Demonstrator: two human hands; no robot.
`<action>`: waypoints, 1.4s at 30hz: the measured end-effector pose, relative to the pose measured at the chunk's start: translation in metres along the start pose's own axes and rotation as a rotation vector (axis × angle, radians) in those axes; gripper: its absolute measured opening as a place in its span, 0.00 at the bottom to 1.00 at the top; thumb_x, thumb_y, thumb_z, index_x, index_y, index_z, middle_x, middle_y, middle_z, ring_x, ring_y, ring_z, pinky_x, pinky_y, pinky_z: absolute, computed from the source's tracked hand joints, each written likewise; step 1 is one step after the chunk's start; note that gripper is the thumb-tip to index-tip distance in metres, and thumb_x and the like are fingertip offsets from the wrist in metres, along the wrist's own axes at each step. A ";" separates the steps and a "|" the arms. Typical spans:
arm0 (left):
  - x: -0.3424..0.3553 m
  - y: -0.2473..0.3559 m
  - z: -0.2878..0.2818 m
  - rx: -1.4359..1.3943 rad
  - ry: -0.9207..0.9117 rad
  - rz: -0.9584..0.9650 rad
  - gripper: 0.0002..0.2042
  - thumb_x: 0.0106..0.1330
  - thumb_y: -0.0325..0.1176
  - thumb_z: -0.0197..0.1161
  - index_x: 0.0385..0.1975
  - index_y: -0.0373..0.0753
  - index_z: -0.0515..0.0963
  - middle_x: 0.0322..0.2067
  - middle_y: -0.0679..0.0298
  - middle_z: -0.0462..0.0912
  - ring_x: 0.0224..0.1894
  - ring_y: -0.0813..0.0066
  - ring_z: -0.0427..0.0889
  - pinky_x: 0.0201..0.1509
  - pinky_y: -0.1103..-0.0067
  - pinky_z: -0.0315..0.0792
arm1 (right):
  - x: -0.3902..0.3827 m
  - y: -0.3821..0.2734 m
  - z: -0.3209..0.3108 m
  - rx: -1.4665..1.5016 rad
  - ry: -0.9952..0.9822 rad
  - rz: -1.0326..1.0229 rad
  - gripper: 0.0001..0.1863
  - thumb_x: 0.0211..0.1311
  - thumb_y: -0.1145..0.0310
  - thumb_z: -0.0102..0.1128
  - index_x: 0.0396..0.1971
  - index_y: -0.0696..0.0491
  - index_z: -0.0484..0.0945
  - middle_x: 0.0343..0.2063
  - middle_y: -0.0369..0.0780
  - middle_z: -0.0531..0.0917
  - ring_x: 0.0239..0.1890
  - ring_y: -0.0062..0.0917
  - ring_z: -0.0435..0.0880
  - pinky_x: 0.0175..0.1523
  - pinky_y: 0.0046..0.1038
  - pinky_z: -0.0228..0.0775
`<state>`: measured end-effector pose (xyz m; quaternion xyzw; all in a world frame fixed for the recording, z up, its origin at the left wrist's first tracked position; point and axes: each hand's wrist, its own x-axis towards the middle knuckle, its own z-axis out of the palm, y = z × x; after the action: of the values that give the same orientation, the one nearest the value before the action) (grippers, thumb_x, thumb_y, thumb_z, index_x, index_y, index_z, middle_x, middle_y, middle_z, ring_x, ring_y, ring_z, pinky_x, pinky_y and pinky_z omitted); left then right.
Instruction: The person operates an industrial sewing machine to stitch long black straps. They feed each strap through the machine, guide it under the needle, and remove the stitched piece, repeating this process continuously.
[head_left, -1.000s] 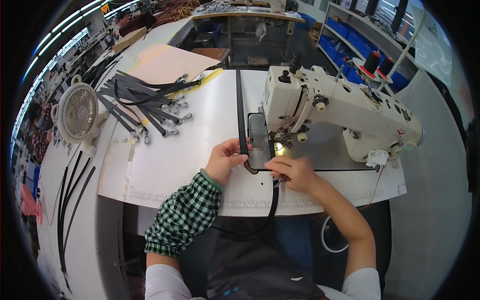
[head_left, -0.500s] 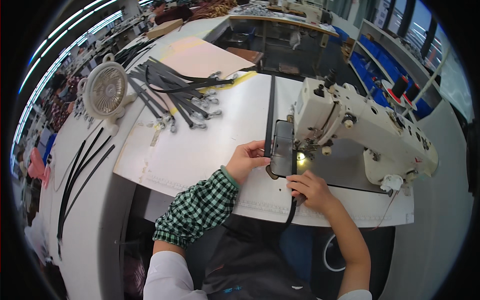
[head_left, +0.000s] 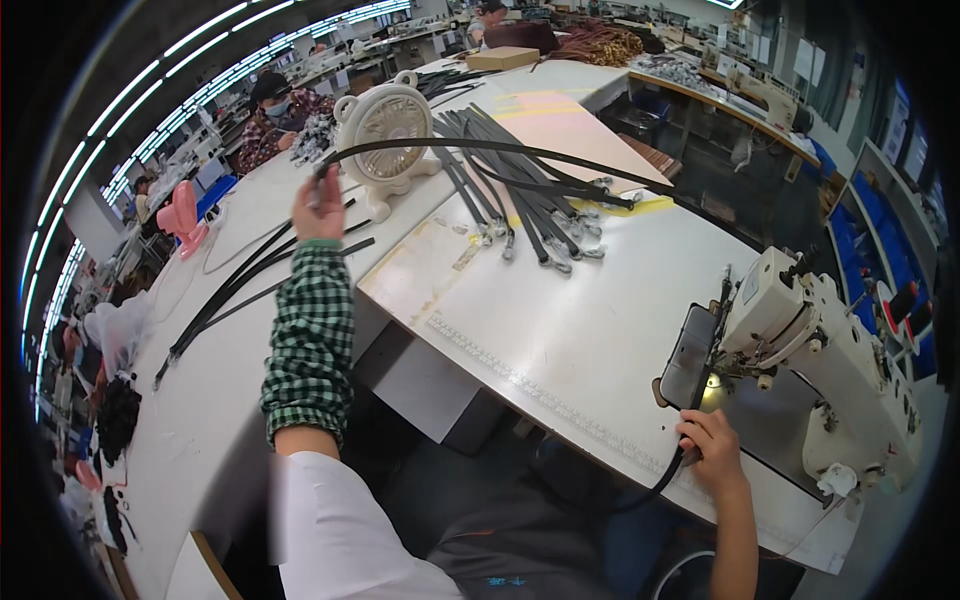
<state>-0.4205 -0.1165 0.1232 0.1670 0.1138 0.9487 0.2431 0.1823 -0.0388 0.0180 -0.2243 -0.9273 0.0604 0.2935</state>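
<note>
My left hand (head_left: 320, 208) is raised at the far left, beside the white fan (head_left: 388, 135), with its fingers closed on one end of a long black strap (head_left: 500, 149). That strap arches in front of the fan and over the pile of dark straps (head_left: 530, 205) with metal clasps. My right hand (head_left: 714, 447) pinches another stretch of black strap (head_left: 662, 486) at the front of the sewing machine (head_left: 815, 335), just before the lit needle area. This stretch runs up to the machine and hangs over the table's front edge. Whether both stretches are one strap cannot be told.
Several thin black straps (head_left: 255, 275) lie on the side table left of me. A pink fan (head_left: 182, 218) stands farther left. Beyond the strap pile is a pale pink sheet (head_left: 575, 130). Red-and-black thread spools (head_left: 905, 300) stand behind the machine. Another person (head_left: 275, 120) sits at the back left.
My left hand has left the machine's plate and swung far left and up, drawing out the black strap. My right hand stays at the machine. The view has turned left.
</note>
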 end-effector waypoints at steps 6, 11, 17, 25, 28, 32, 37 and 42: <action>-0.018 0.203 -0.091 -0.167 0.323 0.697 0.43 0.54 0.61 0.47 0.61 0.39 0.38 0.59 0.48 0.49 0.60 0.55 0.54 0.61 0.67 0.55 | 0.000 0.002 0.001 0.023 0.016 0.000 0.08 0.41 0.70 0.61 0.25 0.52 0.75 0.33 0.35 0.77 0.28 0.30 0.73 0.29 0.28 0.67; -0.042 0.156 -0.125 0.118 0.540 0.476 0.30 0.58 0.43 0.51 0.56 0.38 0.49 0.44 0.53 0.69 0.43 0.59 0.71 0.46 0.69 0.65 | 0.001 0.001 0.004 0.012 0.016 -0.022 0.06 0.43 0.70 0.60 0.24 0.53 0.74 0.32 0.36 0.77 0.27 0.31 0.72 0.28 0.29 0.67; -0.113 -0.042 -0.022 0.775 -0.158 -0.352 0.17 0.60 0.36 0.51 0.48 0.36 0.66 0.38 0.61 0.75 0.43 0.74 0.72 0.51 0.76 0.62 | -0.005 0.003 0.004 -0.001 -0.027 -0.018 0.05 0.48 0.67 0.56 0.25 0.52 0.74 0.34 0.37 0.76 0.29 0.33 0.71 0.30 0.31 0.66; -0.285 -0.234 0.050 1.067 -1.907 -0.016 0.10 0.51 0.30 0.58 0.34 0.37 0.75 0.37 0.62 0.76 0.44 0.67 0.72 0.45 0.74 0.68 | -0.004 -0.004 -0.001 -0.004 -0.012 -0.037 0.05 0.47 0.69 0.58 0.25 0.53 0.75 0.33 0.38 0.76 0.28 0.32 0.72 0.28 0.30 0.66; -0.317 -0.269 0.050 1.150 -1.916 0.042 0.11 0.51 0.29 0.57 0.35 0.37 0.74 0.38 0.63 0.76 0.45 0.68 0.71 0.45 0.73 0.67 | -0.004 0.006 0.005 0.002 0.009 -0.059 0.07 0.42 0.71 0.60 0.25 0.53 0.75 0.32 0.37 0.77 0.27 0.31 0.73 0.27 0.29 0.67; -0.328 -0.300 0.050 1.234 -1.869 0.247 0.16 0.47 0.28 0.55 0.38 0.37 0.73 0.39 0.61 0.74 0.44 0.67 0.72 0.47 0.74 0.67 | -0.007 0.014 0.004 -0.007 -0.055 -0.071 0.08 0.42 0.70 0.60 0.25 0.51 0.74 0.33 0.34 0.76 0.31 0.27 0.73 0.30 0.27 0.69; -0.329 -0.308 0.065 1.261 -1.801 0.256 0.14 0.42 0.24 0.58 0.32 0.36 0.75 0.33 0.62 0.74 0.38 0.67 0.72 0.41 0.76 0.69 | -0.010 0.012 -0.001 0.035 0.010 -0.096 0.06 0.43 0.67 0.61 0.22 0.50 0.73 0.30 0.32 0.75 0.30 0.23 0.72 0.28 0.23 0.68; -0.330 -0.317 0.066 1.243 -1.762 0.282 0.10 0.45 0.25 0.58 0.30 0.36 0.76 0.31 0.64 0.74 0.37 0.68 0.71 0.39 0.76 0.68 | -0.016 0.009 -0.001 0.046 0.022 -0.083 0.06 0.44 0.66 0.60 0.21 0.50 0.73 0.30 0.31 0.75 0.30 0.22 0.72 0.27 0.24 0.68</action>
<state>0.0108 -0.0016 0.0031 0.8944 0.3393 0.2914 0.0014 0.1976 -0.0378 0.0084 -0.1793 -0.9309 0.0668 0.3111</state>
